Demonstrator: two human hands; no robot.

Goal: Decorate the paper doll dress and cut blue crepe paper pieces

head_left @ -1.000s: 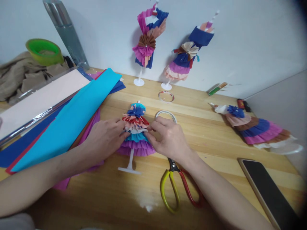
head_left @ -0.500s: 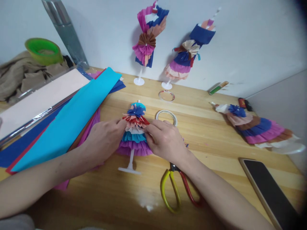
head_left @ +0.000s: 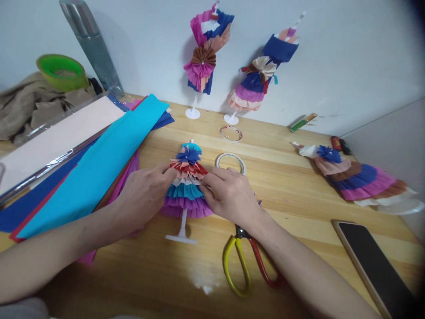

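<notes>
A small doll stand in a layered paper dress [head_left: 187, 190] is in the middle of the wooden table, its white foot toward me. Its tiers are red, peach, white, turquoise and purple, with a blue flower near the top. My left hand [head_left: 149, 190] pinches the dress's left edge at the red and peach ruffles. On the other side, my right hand [head_left: 229, 190] has its fingers closed on the right edge of the same layers. Both sets of fingertips are partly hidden by the hands.
Scissors [head_left: 244, 261] lie beneath my right forearm. Coloured paper sheets [head_left: 109, 155] cover the left side. A tape roll [head_left: 230, 163] and a phone [head_left: 375, 266] are to the right. Two dressed stands [head_left: 192, 113] [head_left: 231, 118] are by the wall; another paper dress [head_left: 361, 177] lies far right.
The dress's lower part and white foot have shifted very slightly right and toward me. Both hands keep their grip on its sides.
</notes>
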